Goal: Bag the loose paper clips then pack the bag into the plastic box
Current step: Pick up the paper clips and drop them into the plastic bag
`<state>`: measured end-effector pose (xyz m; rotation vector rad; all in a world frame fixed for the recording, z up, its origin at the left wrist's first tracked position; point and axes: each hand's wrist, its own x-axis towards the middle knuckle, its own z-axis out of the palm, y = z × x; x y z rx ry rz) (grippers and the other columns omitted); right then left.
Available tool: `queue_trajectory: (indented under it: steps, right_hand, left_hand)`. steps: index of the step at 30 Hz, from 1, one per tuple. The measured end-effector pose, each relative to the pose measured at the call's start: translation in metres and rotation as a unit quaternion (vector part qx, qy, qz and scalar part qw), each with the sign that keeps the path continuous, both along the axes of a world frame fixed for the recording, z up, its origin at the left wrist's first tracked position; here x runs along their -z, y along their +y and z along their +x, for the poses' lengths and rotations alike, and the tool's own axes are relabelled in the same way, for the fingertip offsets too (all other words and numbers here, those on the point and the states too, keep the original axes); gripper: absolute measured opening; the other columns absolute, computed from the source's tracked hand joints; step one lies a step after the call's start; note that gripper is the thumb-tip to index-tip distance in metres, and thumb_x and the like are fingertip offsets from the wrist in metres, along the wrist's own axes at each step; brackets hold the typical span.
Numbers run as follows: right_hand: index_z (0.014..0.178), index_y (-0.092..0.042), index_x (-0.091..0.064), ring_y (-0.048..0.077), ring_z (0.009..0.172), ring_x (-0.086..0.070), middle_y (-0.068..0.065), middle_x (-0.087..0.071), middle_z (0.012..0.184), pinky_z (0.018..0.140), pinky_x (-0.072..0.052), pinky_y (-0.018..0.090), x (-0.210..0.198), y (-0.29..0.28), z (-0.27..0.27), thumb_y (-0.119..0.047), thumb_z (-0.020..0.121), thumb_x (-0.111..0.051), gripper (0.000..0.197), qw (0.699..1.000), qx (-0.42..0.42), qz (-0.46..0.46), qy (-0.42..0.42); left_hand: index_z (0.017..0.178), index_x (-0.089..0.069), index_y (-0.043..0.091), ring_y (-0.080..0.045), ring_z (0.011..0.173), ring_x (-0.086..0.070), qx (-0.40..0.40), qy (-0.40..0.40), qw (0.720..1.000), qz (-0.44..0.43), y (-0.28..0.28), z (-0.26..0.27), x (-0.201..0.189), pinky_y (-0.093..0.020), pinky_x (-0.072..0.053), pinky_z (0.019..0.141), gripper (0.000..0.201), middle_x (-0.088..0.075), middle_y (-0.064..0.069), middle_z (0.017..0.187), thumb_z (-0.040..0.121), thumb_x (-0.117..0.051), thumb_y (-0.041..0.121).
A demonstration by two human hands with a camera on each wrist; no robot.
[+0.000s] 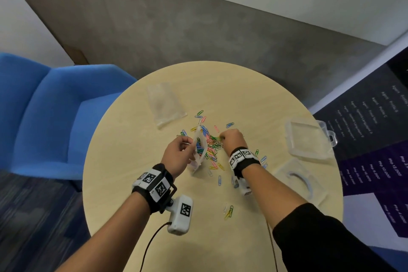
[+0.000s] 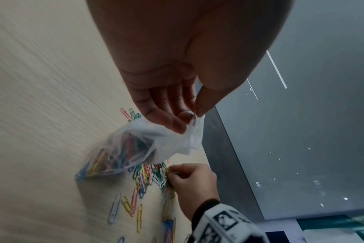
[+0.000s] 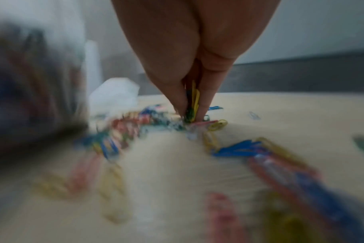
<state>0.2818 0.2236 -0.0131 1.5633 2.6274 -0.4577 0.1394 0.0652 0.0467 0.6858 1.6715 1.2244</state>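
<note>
Near edge of round table (image 1: 254,249): a few stray clips. Centre: left hand (image 1: 176,157) pinches the rim of a clear bag (image 2: 135,148) between thumb and fingertips, the bag partly filled and resting on the tabletop. Just right of it, right hand (image 1: 231,139), fingers narrowed on a small bunch of paper clips (image 3: 192,102) at the loose pile. Right: plastic box (image 1: 309,139), open, lid (image 1: 295,181) lying nearer. Far left: a second, flat bag (image 1: 165,106). Beyond the table, left: blue chair (image 1: 44,117).
</note>
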Motion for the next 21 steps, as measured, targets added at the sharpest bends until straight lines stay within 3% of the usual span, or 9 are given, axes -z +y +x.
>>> queue_trajectory:
  steps: [3, 5, 6, 9, 11, 13, 16, 19, 21]
  right_hand:
    - [0.097, -0.004, -0.077, 0.023, 0.096, -0.069, 0.013, -0.075, 0.099, 0.093, -0.052, 0.027, -0.007, -0.005, 0.010, -0.005, 0.085, -0.067, 0.016, 0.976, 0.133, -0.066, 0.160]
    - [0.093, -0.010, -0.079, 0.018, 0.092, -0.069, 0.008, -0.076, 0.096, 0.093, -0.052, 0.028, -0.019, -0.013, 0.013, -0.011, 0.079, -0.077, 0.014, 0.928, 0.217, -0.144, 0.268]
    - [0.090, -0.012, -0.079, 0.018, 0.091, -0.070, 0.006, -0.075, 0.095, 0.093, -0.053, 0.031, -0.029, -0.019, 0.014, -0.010, 0.078, -0.079, 0.013, 0.882, 0.262, -0.204, 0.335]
    - [0.093, 0.000, -0.072, 0.022, 0.084, -0.071, 0.014, -0.072, 0.096, 0.084, -0.059, 0.033, -0.057, -0.037, 0.015, 0.007, 0.083, -0.067, 0.013, 0.662, 0.331, -0.388, 0.550]
    - [0.099, 0.005, -0.069, 0.025, 0.090, -0.071, 0.018, -0.071, 0.102, 0.081, -0.059, 0.030, -0.072, -0.053, 0.014, 0.010, 0.085, -0.064, 0.016, 0.604, 0.321, -0.435, 0.586]
    - [0.099, 0.005, -0.069, 0.027, 0.093, -0.070, 0.019, -0.071, 0.104, 0.081, -0.059, 0.030, -0.078, -0.071, 0.012, 0.009, 0.084, -0.065, 0.016, 0.618, 0.299, -0.446, 0.574]
    - [0.097, -0.002, -0.072, 0.023, 0.088, -0.070, 0.015, -0.071, 0.105, 0.084, -0.058, 0.032, -0.074, -0.089, 0.010, 0.005, 0.083, -0.068, 0.016, 0.688, 0.294, -0.420, 0.514]
    - [0.097, -0.009, -0.076, 0.022, 0.091, -0.070, 0.010, -0.073, 0.104, 0.088, -0.057, 0.038, -0.069, -0.101, 0.006, -0.005, 0.084, -0.071, 0.015, 0.805, 0.261, -0.339, 0.412]
    - [0.098, -0.015, -0.078, 0.020, 0.094, -0.068, 0.006, -0.074, 0.102, 0.089, -0.055, 0.034, -0.076, -0.107, 0.002, -0.009, 0.086, -0.064, 0.018, 0.893, 0.174, -0.280, 0.306]
  left_hand:
    - [0.094, -0.058, 0.006, -0.004, 0.048, -0.057, 0.006, -0.001, 1.000, -0.002, -0.002, 0.006, 0.002, -0.016, -0.044, 0.047, 0.009, -0.062, -0.006, 0.073, 0.096, -0.057, 0.014]
    - [0.093, -0.058, 0.006, -0.008, 0.050, -0.058, 0.009, 0.000, 1.000, -0.006, -0.002, 0.012, 0.003, -0.019, -0.046, 0.049, 0.009, -0.063, -0.006, 0.072, 0.096, -0.057, 0.014]
    - [0.093, -0.057, 0.006, -0.011, 0.052, -0.058, 0.007, -0.004, 1.000, -0.008, -0.002, 0.015, 0.003, -0.021, -0.046, 0.051, 0.008, -0.063, -0.007, 0.072, 0.096, -0.056, 0.014]
    - [0.089, -0.056, 0.009, -0.019, 0.055, -0.056, -0.014, -0.034, 0.999, -0.013, -0.001, 0.022, 0.005, -0.028, -0.046, 0.054, 0.008, -0.062, -0.010, 0.072, 0.097, -0.055, 0.013]
    - [0.089, -0.055, 0.010, -0.021, 0.057, -0.055, -0.025, -0.056, 0.998, -0.018, -0.002, 0.027, 0.004, -0.030, -0.045, 0.056, 0.008, -0.061, -0.011, 0.073, 0.097, -0.054, 0.012]
    - [0.091, -0.055, 0.009, -0.021, 0.058, -0.055, -0.027, -0.069, 0.997, -0.018, -0.005, 0.031, 0.003, -0.030, -0.045, 0.056, 0.007, -0.061, -0.010, 0.073, 0.097, -0.053, 0.012]
    - [0.095, -0.055, 0.007, -0.019, 0.060, -0.056, -0.010, -0.064, 0.998, -0.020, -0.011, 0.033, -0.001, -0.028, -0.045, 0.057, 0.010, -0.062, -0.009, 0.073, 0.098, -0.054, 0.016]
    - [0.096, -0.055, 0.005, -0.017, 0.059, -0.056, 0.009, -0.050, 0.999, -0.018, -0.018, 0.033, -0.004, -0.027, -0.045, 0.055, 0.012, -0.061, -0.009, 0.071, 0.098, -0.055, 0.017]
    - [0.096, -0.055, 0.004, -0.016, 0.058, -0.056, 0.020, -0.034, 0.999, -0.016, -0.022, 0.032, -0.005, -0.026, -0.044, 0.055, 0.012, -0.060, -0.007, 0.070, 0.098, -0.054, 0.016]
